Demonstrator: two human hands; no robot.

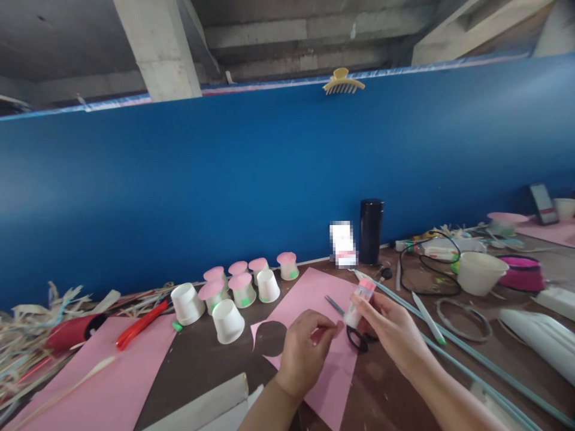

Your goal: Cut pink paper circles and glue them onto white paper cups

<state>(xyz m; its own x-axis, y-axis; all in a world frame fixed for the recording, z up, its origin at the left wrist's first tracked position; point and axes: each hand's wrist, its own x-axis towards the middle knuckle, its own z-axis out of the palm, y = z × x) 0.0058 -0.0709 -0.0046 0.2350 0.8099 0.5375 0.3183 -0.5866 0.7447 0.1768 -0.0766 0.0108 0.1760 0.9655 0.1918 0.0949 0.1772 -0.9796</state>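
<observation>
My right hand (390,329) grips a white glue stick with a pink cap (359,304), held tilted above the table. Just left of it, my left hand (308,350) is closed in a pinch; whatever its fingertips may hold is hidden. Beneath both hands lies a pink paper sheet (332,389) with a round piece cut from its left edge. Scissors with black handles (356,340) rest on the sheet, partly covered by the glue stick. To the left stand several upturned white paper cups (228,322), most topped with pink paper discs (240,281).
At the left are a second pink sheet (112,383), a red-handled tool (141,325) and paper shreds (31,341). A black bottle (371,233) and a phone (343,244) stand by the blue partition (224,179). Pale blue strips (471,353) and a white tub (480,274) are right.
</observation>
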